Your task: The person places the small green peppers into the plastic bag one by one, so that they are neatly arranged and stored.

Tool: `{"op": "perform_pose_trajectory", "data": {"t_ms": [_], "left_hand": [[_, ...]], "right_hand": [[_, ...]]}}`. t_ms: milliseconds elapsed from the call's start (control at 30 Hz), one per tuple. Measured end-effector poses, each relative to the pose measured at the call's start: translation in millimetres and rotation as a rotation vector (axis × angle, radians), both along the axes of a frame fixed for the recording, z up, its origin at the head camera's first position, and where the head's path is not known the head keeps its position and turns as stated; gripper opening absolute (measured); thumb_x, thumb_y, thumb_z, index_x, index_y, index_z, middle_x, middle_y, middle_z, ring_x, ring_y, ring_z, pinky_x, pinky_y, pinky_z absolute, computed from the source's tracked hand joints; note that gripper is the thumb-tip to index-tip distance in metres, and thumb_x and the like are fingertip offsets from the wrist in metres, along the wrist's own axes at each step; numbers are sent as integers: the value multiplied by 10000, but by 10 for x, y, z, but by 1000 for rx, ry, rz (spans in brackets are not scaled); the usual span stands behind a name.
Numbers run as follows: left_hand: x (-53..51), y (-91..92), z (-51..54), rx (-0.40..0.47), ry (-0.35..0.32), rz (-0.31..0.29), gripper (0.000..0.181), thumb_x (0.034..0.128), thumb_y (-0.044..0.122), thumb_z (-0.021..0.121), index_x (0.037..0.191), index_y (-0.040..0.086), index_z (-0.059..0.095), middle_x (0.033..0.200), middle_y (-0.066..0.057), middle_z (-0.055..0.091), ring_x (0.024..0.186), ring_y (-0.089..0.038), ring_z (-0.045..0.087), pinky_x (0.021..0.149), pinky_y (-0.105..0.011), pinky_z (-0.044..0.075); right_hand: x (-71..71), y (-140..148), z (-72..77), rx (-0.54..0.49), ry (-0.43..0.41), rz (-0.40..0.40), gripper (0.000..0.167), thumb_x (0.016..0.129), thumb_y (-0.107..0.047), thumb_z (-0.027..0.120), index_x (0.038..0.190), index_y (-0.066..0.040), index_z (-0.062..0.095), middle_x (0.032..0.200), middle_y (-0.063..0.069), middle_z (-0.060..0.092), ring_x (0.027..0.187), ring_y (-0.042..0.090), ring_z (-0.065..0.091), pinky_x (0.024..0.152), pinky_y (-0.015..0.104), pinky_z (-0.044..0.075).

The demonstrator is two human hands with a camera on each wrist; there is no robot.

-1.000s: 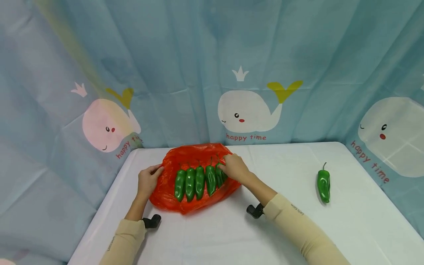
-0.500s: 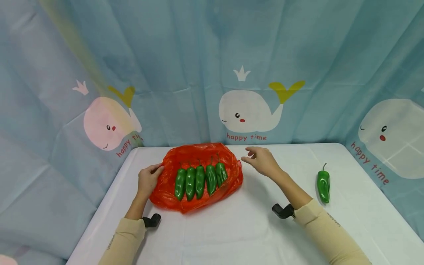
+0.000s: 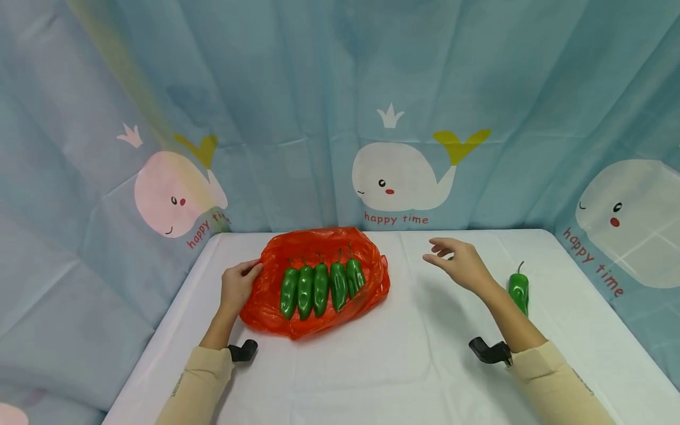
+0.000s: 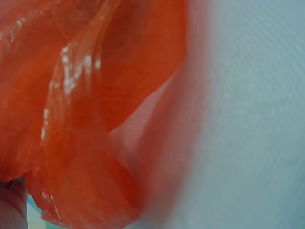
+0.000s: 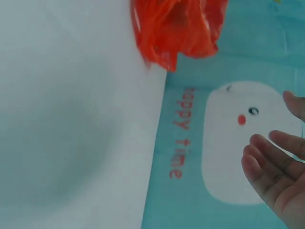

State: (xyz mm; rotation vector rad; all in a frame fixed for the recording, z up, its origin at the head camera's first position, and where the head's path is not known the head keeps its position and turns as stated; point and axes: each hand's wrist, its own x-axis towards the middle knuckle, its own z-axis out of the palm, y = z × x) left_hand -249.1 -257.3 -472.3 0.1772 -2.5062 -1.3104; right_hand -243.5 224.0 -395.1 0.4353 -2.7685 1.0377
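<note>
A red plastic bag (image 3: pixel 271 316) lies spread on the table with several green peppers (image 3: pixel 320 289) side by side in its mouth, stems pointing to the back. At the bag's left edge my left hand (image 3: pixel 236 289) pinches the plastic between thumb and fingers. In the left wrist view the bag (image 4: pixel 81 119) fills the left half, and only a bit of a finger shows. My right hand (image 3: pixel 461 262) is over the table, right of the bag, holding nothing, its fingers spread and loosely bent. Beyond it lies a single green pepper (image 3: pixel 518 286), its lower end hidden behind the right forearm.
The white table (image 3: pixel 372 366) ends at a light blue curtain (image 3: pixel 287 118) printed with whales, which hangs behind and along both sides. A black wrist camera (image 3: pixel 486 351) sticks out from the right wrist, and another camera (image 3: pixel 243 351) from the left.
My right hand has let go of the rightmost pepper in the bag and moved right, towards the single pepper. The left hand still pinches the bag's edge in the same place.
</note>
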Motion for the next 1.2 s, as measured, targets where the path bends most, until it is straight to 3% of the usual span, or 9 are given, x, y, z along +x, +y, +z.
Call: {"op": "perform_pose_trajectory", "data": {"t_ms": [200,300,433,767,900,1000,1200], "left_hand": [[-7,-10,11,-17,-3,1,362,970,266,609,1203,-2,677,1174,-199,696,1072,-310,654,775,-23,437],[1,-7,6,-23,-6,3,361,971,262,607,1203,-5,676,1174,-202,695,1070,-312,654,882,-201,541],[16,6,-2,-20,-13,1,364,977,259,596,1215,-7,668,1183,-207,690,1070,-319,652,957,-452,531],[17,22,1,-16,-21,4,380,979,283,588,1225,4,665,1192,-197,689,1065,-305,651,942,-386,551],[16,26,4,-17,-18,3,378,981,280,586,1226,3,664,1193,-198,688,1067,-309,651,952,-419,542],[15,26,4,-17,-17,1,379,982,279,583,1228,2,662,1196,-200,686,1072,-312,649,962,-446,531],[21,27,1,-22,-6,1,378,980,274,587,1221,-6,664,1188,-206,688,1066,-319,650,963,-469,525]], "right_hand": [[78,215,-49,-13,57,-46,455,912,-248,691,1263,29,611,1061,191,709,968,325,664,824,442,575],[123,322,-78,-12,108,-75,426,903,-224,702,1232,37,630,1004,173,720,927,310,664,775,269,580],[191,475,-97,-8,124,-116,416,903,-227,702,1217,37,637,987,178,721,904,327,663,700,120,500],[325,846,-130,48,49,-230,500,938,-331,649,1261,47,597,1051,231,696,978,383,632,664,175,471],[350,965,-160,76,13,-274,534,947,-360,630,1270,62,578,1077,259,680,1001,407,610,738,387,532],[356,1030,-197,84,-19,-297,560,948,-368,627,1274,82,564,1100,283,664,1018,431,599,798,544,507],[378,1132,-290,111,-57,-350,596,957,-380,607,1272,122,540,1114,322,636,1021,462,584,824,588,487]]}}
